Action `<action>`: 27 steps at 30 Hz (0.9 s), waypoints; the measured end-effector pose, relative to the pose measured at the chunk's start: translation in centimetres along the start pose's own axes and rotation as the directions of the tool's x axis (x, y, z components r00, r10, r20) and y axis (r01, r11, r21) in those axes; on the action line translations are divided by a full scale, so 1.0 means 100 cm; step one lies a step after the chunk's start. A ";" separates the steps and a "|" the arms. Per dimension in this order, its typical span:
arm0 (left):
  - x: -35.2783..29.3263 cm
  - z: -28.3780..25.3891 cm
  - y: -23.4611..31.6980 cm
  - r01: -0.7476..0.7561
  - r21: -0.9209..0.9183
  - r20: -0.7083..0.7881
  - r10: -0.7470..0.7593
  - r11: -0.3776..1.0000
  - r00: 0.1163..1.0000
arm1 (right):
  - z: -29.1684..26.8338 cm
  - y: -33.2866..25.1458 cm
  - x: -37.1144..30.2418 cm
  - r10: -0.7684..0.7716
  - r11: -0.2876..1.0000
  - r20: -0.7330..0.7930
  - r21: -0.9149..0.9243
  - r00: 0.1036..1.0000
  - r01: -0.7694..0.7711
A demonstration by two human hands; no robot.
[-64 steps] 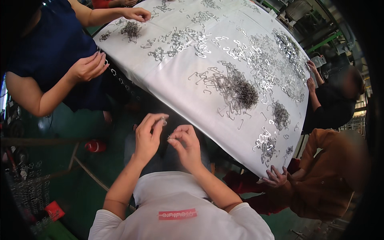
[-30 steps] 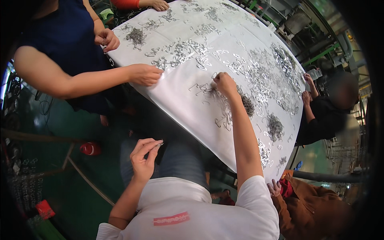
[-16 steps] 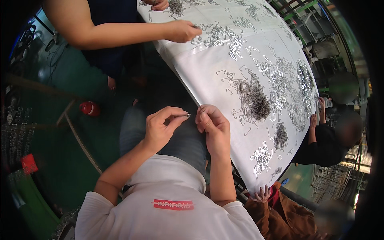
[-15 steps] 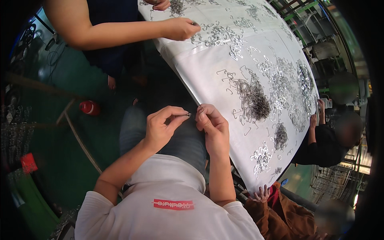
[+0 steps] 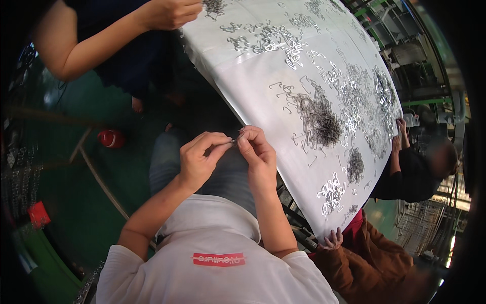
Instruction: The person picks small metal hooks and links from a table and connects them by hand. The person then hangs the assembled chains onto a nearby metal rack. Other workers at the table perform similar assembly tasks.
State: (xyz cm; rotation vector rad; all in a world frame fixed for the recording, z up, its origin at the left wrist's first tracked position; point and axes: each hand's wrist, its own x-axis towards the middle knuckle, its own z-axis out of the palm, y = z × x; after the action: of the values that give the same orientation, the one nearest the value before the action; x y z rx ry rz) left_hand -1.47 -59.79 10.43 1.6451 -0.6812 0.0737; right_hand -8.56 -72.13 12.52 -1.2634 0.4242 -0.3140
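Note:
In front of my waist, beside the near edge of the table, my two hands almost touch at the fingertips. My left hand (image 5: 198, 158) is closed in a pinch on a small metal wire piece (image 5: 234, 143). Thumb and forefinger of my right hand (image 5: 259, 157) are pressed together around what looks like a thin wire hook, mostly hidden by the fingers. Loose wire hooks lie heaped on the white-covered table (image 5: 253, 96): a dark pile (image 5: 324, 126) is closest to my right hand, and a shinier cluster (image 5: 331, 195) lies nearer the table's corner.
A co-worker's arm (image 5: 116, 38) reaches in at the upper left. At the right stand a person in black (image 5: 415, 172) and one in a brown jacket (image 5: 374, 253), whose hand touches the table corner. A red container (image 5: 110, 138) stands on the green floor (image 5: 66, 187).
My hands have drawn together until the fingertips nearly meet, both shifting slightly left. The co-worker's hand at the upper left has pulled back from the hooks toward the table's edge.

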 end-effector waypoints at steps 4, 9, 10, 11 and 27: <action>0.002 0.003 -0.003 -0.080 0.050 0.018 0.079 0.996 0.997 | 0.000 0.003 0.002 -0.034 0.999 -0.031 0.029 0.999 0.035; 0.007 0.003 -0.005 -0.096 -0.016 0.068 0.097 0.995 0.993 | 0.002 0.006 0.003 -0.151 0.988 -0.050 0.009 0.987 0.152; 0.012 0.003 -0.007 -0.110 -0.041 0.077 0.113 0.993 0.991 | 0.002 0.007 0.002 -0.175 0.985 -0.055 -0.007 0.983 0.175; 0.021 0.000 -0.011 -0.128 0.014 0.095 0.126 0.992 0.987 | 0.000 0.007 0.004 -0.278 0.954 -0.055 -0.134 0.959 0.269; 0.242 0.211 -0.147 -0.606 0.419 0.790 0.058 0.677 0.611 | 0.006 -0.009 -0.003 -0.303 0.902 -0.172 -0.370 0.937 0.223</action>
State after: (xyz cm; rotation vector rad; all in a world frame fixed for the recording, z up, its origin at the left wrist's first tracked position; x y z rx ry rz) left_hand 18.33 -88.13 3.21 2.2045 -1.8012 -0.0739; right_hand -8.55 -71.75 13.60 -1.6444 0.5177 -0.6423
